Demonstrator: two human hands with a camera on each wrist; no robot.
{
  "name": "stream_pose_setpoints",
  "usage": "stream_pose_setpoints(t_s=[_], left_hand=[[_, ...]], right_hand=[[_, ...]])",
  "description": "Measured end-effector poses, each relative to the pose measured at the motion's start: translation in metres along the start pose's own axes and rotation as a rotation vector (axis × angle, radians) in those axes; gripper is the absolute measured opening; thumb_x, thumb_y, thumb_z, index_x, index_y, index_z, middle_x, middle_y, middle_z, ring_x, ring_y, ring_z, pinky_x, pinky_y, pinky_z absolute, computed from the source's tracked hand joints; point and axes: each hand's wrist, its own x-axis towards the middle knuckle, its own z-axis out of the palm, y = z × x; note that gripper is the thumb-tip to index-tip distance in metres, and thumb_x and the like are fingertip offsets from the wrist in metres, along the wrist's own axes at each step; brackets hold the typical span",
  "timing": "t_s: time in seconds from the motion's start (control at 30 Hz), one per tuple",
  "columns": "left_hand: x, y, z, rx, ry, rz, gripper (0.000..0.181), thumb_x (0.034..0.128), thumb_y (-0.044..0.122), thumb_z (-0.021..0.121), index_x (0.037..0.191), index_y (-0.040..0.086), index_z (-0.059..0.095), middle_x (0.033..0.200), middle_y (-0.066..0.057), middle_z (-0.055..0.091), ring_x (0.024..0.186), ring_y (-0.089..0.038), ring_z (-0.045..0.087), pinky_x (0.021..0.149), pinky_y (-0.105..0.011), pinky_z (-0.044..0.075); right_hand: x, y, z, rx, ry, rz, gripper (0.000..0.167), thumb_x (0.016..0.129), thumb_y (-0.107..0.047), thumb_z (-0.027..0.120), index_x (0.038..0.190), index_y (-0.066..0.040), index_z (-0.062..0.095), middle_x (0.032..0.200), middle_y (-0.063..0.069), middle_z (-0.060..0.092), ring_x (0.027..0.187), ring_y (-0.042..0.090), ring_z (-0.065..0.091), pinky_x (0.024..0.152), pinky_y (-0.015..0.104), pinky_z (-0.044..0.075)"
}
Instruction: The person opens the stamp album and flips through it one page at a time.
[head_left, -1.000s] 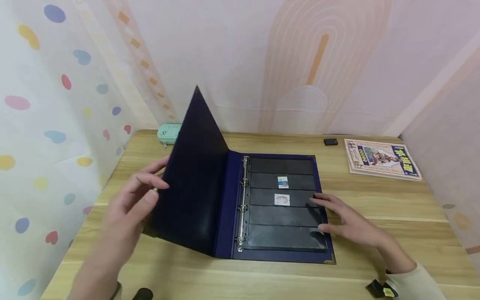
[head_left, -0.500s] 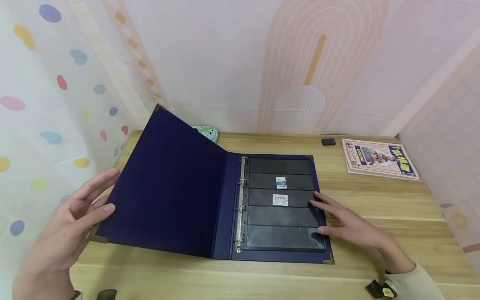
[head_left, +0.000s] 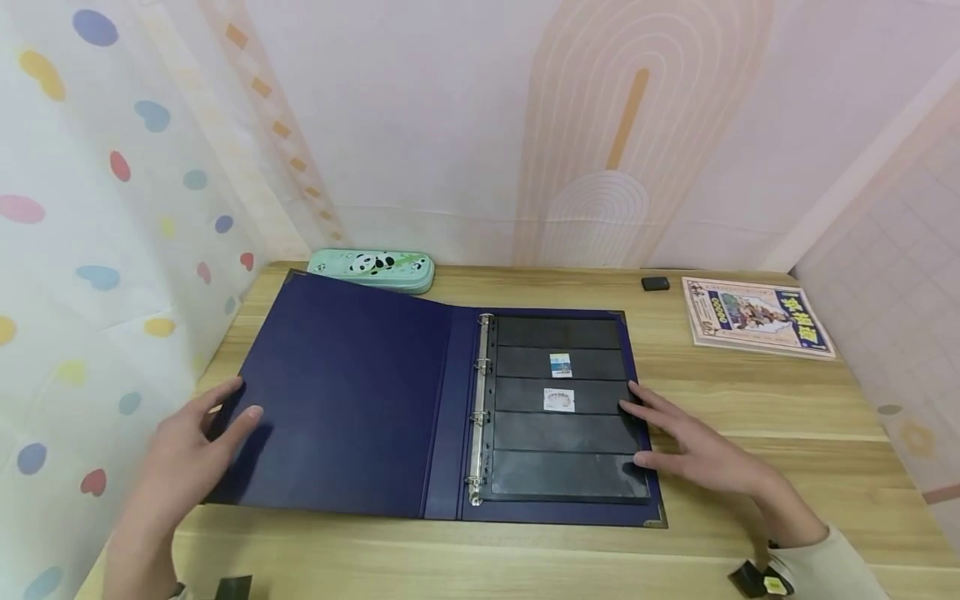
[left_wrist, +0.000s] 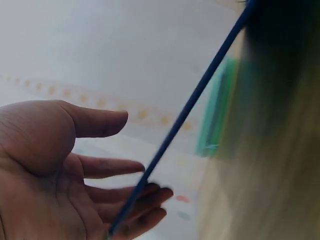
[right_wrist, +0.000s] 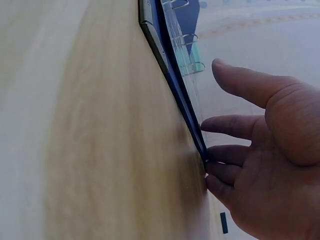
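Note:
A navy ring binder [head_left: 352, 400] lies spread on the table, its front cover turned to the left. On its metal rings sits a black stamp page [head_left: 570, 433] with several strip pockets. Two stamps show: a blue-and-white stamp [head_left: 560, 365] and, below it, a pale stamp [head_left: 558, 400]. My left hand [head_left: 191, 446] is at the cover's left edge, fingers loosely extended and thumb over the cover; the left wrist view shows the cover edge-on across the fingers. My right hand [head_left: 697, 442] rests at the binder's right edge, fingertips on the page's margin.
A mint pencil case [head_left: 375, 268] with a panda print stands behind the cover's top edge. At the back right lie a small black object [head_left: 656, 284] and a printed booklet [head_left: 757, 318]. Patterned curtains [head_left: 450, 125] rise behind and beside the wooden table [head_left: 375, 554].
The cover has swung from steeply raised down to the left, nearly flat, with my left hand moving along. The pencil case is now largely uncovered. My right hand stays in place.

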Motion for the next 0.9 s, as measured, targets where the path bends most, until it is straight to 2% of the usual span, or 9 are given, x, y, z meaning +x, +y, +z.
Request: stream_pose_setpoints(t_s=[0.07,0.17,0.27,0.37,0.57,0.73,0.8,0.9], left_hand=[[0.004,-0.001,0.011,0.018,0.003,0.027,0.078,0.1161,0.04,0.06,0.167,-0.013,0.033,0.16,-0.051,0.036,0.145,-0.071,0.038,0.106,-0.079,0.043],[0.008,-0.002,0.026,0.033,-0.012,0.06,0.08,0.1161,0.037,0.061,0.164,-0.019,0.03,0.16,-0.055,0.027,0.145,-0.076,0.028,0.111,-0.086,0.032],[0.009,-0.002,0.039,0.078,-0.017,0.065,0.082,0.115,0.035,0.063,0.161,-0.023,0.029,0.156,-0.062,0.022,0.141,-0.081,0.026,0.111,-0.088,0.03],[0.01,-0.001,0.05,0.128,-0.036,0.046,0.085,0.1141,0.036,0.063,0.161,-0.024,0.026,0.153,-0.066,0.015,0.14,-0.085,0.022,0.112,-0.088,0.029],[0.012,-0.008,0.067,0.201,-0.05,0.031,0.091,0.1133,0.04,0.063,0.163,-0.024,0.021,0.151,-0.067,0.012,0.138,-0.088,0.022,0.111,-0.089,0.028],[0.014,-0.018,0.082,0.205,-0.028,0.073,0.095,0.112,0.047,0.063,0.161,-0.025,0.024,0.147,-0.067,0.016,0.136,-0.084,0.026,0.109,-0.087,0.028],[0.016,-0.018,0.087,0.213,-0.02,0.09,0.096,0.1109,0.047,0.064,0.159,-0.026,0.025,0.144,-0.066,0.018,0.134,-0.08,0.028,0.108,-0.085,0.028],[0.019,-0.009,0.092,0.232,-0.033,0.084,0.096,0.1102,0.043,0.066,0.157,-0.03,0.024,0.146,-0.064,0.015,0.137,-0.077,0.024,0.109,-0.085,0.026]], right_hand=[[0.0,0.0,0.001,-0.002,0.0,0.002,0.069,0.107,-0.026,0.076,0.165,0.0,0.05,0.18,0.028,0.022,0.162,0.061,0.019,0.122,0.08,0.024],[0.001,0.001,0.002,-0.023,-0.005,0.007,0.075,0.104,-0.03,0.079,0.166,-0.002,0.049,0.181,0.026,0.021,0.162,0.061,0.019,0.122,0.079,0.024],[0.002,0.001,0.002,-0.039,-0.015,0.009,0.082,0.101,-0.034,0.082,0.168,-0.003,0.047,0.181,0.026,0.02,0.163,0.06,0.018,0.123,0.079,0.023],[0.002,0.0,0.002,-0.044,-0.022,0.007,0.083,0.101,-0.035,0.083,0.169,-0.004,0.046,0.181,0.026,0.019,0.163,0.06,0.018,0.123,0.079,0.024],[0.001,0.001,0.003,-0.049,-0.02,0.004,0.082,0.102,-0.035,0.081,0.169,-0.004,0.045,0.182,0.026,0.019,0.163,0.059,0.017,0.123,0.079,0.024],[0.0,0.003,0.002,-0.054,-0.021,0.024,0.086,0.102,-0.038,0.081,0.171,-0.004,0.042,0.183,0.023,0.018,0.164,0.057,0.016,0.124,0.077,0.023],[0.0,0.003,0.002,-0.054,-0.022,0.037,0.087,0.102,-0.04,0.081,0.171,-0.004,0.041,0.183,0.022,0.017,0.165,0.056,0.015,0.124,0.076,0.022],[-0.001,0.003,0.002,-0.049,-0.025,0.045,0.088,0.103,-0.04,0.08,0.172,-0.004,0.039,0.183,0.022,0.016,0.165,0.056,0.014,0.125,0.077,0.021]])
